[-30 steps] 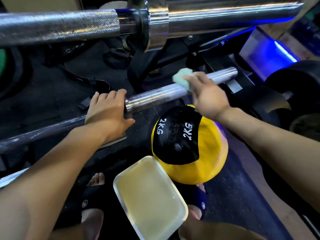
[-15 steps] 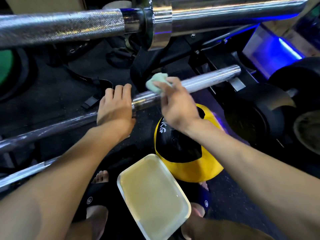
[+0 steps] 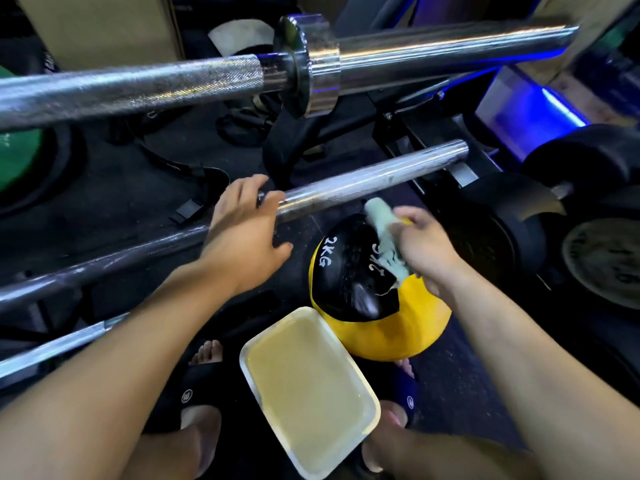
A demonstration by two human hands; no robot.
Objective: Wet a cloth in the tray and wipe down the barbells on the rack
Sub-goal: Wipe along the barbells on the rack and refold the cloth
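The upper barbell [image 3: 138, 86] runs across the top, well above and beyond both hands, with its thick sleeve and collar to the right. The lower barbell [image 3: 363, 181] slants below it. The left hand [image 3: 242, 230] lies over this bar where the shaft meets the sleeve, its fingers [image 3: 239, 190] draped loosely on top and slightly spread, thumb out to the side. A yellow and black ball [image 3: 381, 327] marked 2KG sits on the floor below the right hand. The tray [image 3: 370, 415] of pale liquid lies nearer than both hands, between the person's feet. The right hand [image 3: 424, 245] is off the bar, over the ball, its fingers curled around the pale green cloth [image 3: 379, 211], blurred.
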